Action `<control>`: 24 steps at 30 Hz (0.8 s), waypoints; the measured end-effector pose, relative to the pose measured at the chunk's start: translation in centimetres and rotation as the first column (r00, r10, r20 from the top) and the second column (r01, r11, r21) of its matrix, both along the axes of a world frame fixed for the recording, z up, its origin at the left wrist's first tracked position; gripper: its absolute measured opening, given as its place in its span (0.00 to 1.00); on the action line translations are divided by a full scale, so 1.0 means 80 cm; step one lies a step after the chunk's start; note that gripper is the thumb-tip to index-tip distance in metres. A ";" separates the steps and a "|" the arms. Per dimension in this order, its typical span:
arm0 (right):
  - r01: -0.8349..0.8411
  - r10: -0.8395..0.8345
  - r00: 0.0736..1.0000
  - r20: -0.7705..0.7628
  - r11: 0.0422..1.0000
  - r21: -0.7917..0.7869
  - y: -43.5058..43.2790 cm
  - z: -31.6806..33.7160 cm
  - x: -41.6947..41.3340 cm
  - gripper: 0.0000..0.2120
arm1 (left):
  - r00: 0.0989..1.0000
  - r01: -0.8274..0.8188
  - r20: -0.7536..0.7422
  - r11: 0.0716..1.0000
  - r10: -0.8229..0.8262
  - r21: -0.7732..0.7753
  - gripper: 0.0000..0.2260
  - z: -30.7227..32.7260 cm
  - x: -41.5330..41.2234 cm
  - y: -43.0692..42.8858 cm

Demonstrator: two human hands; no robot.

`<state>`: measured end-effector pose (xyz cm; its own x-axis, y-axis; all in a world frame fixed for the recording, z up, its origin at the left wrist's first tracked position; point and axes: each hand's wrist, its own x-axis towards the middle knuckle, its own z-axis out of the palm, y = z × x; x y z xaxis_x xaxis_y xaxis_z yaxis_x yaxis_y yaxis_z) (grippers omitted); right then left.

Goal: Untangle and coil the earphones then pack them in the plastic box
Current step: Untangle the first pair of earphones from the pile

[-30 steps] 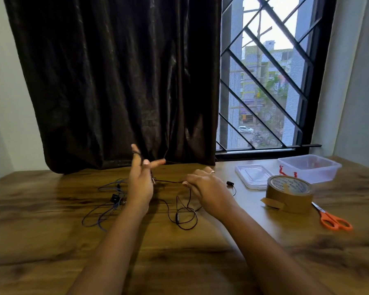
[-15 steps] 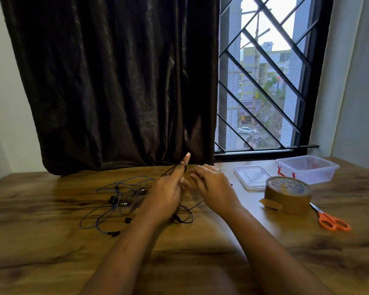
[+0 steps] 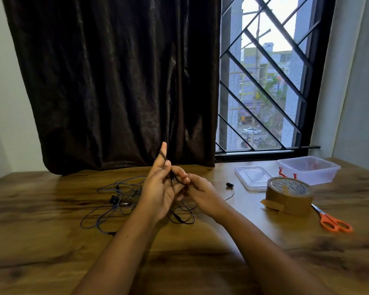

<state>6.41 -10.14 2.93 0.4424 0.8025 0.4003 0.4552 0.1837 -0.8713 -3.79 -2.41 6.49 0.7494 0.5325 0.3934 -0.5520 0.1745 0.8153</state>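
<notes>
My left hand (image 3: 160, 188) is raised over the table's middle, palm toward me, with the black earphone cable (image 3: 180, 218) looped over its upright index finger and its jack hanging across the palm. My right hand (image 3: 202, 192) touches the left and pinches the same cable. The rest of the cable lies in loops on the table below, and one black earbud (image 3: 229, 184) rests to the right. A second tangle of blue and grey earphones (image 3: 117, 201) lies left of my hands. The clear plastic box (image 3: 309, 170) stands open at the back right, its lid (image 3: 252, 177) beside it.
A roll of brown tape (image 3: 289, 195) sits right of my hands, with orange-handled scissors (image 3: 333, 222) beyond it. A small red thing (image 3: 282, 172) lies by the box. A dark curtain (image 3: 115, 81) and a barred window (image 3: 264, 81) back the wooden table (image 3: 51, 252).
My left hand has risen and turned its palm toward me, with the cable now wound over the index finger. My right hand stayed close against it. An earbud has come into view at the right.
</notes>
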 end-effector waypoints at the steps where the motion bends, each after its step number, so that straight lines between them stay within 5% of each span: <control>1: 0.003 -0.003 1.000 0.015 1.000 0.012 0.000 0.000 -0.003 0.14 | 0.999 0.035 -0.003 0.999 -0.035 -0.026 0.19 0.002 -0.003 0.002; 5: 0.013 -0.019 0.983 0.181 0.999 0.034 0.002 0.002 -0.008 0.33 | 0.959 0.269 -0.080 0.963 -0.270 -0.029 0.18 0.002 -0.010 -0.001; 8: -0.008 0.004 0.994 0.112 0.999 0.036 -0.001 0.010 -0.018 0.17 | 0.919 0.372 -0.136 0.928 -0.371 -0.019 0.19 0.000 -0.011 -0.004; 11: 0.070 -0.066 0.980 0.187 0.997 -0.017 -0.002 0.004 -0.012 0.15 | 0.907 0.394 -0.145 0.918 -0.395 -0.033 0.20 0.002 -0.013 -0.009; 14: 0.129 -0.134 0.965 0.226 0.991 0.035 -0.003 0.000 -0.005 0.08 | 0.955 0.276 -0.095 0.960 -0.280 -0.055 0.18 0.003 -0.011 -0.005; 20: 0.132 -0.104 0.947 0.302 0.989 -0.074 0.001 -0.001 0.007 0.11 | 0.993 -0.059 0.082 0.971 0.080 -0.230 0.20 -0.005 -0.006 0.038; 24: 0.180 -0.101 0.897 0.430 0.972 -0.149 -0.001 0.000 0.009 0.09 | 0.950 -0.308 -0.002 0.933 0.313 -0.187 0.22 -0.015 -0.002 0.063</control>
<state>7.16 -10.22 2.94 0.3804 0.8202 0.4273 0.7926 -0.0510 -0.6076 -3.92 2.67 5.29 0.5253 0.8016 0.2854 -0.6246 0.1354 0.7691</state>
